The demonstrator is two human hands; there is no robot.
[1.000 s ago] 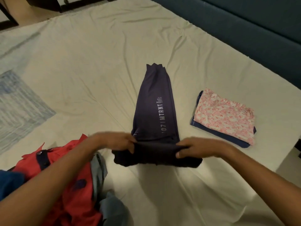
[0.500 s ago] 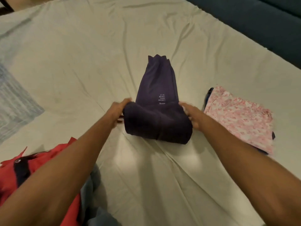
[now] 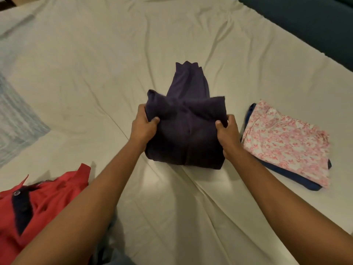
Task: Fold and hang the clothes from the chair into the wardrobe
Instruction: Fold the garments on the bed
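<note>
Bed sheet [image 3: 76, 73] as folding surface: red garment [image 3: 49, 196] awaiting; left hand [image 3: 144, 124] and right hand [image 3: 227, 131], fingers clamping the dark purple trousers [image 3: 185, 131] mid-fold at centre; folded floral stack [image 3: 286, 144] right. Next, probably: lay remaining leg section over, flatten

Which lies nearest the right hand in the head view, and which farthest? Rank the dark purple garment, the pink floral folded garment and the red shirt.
From the right hand:
1. Dark purple garment, gripped by this hand at its right edge, mid-bed.
2. Pink floral folded garment, just to the right, atop a navy piece.
3. Red shirt, far across at the lower left, beyond the left arm.
</note>
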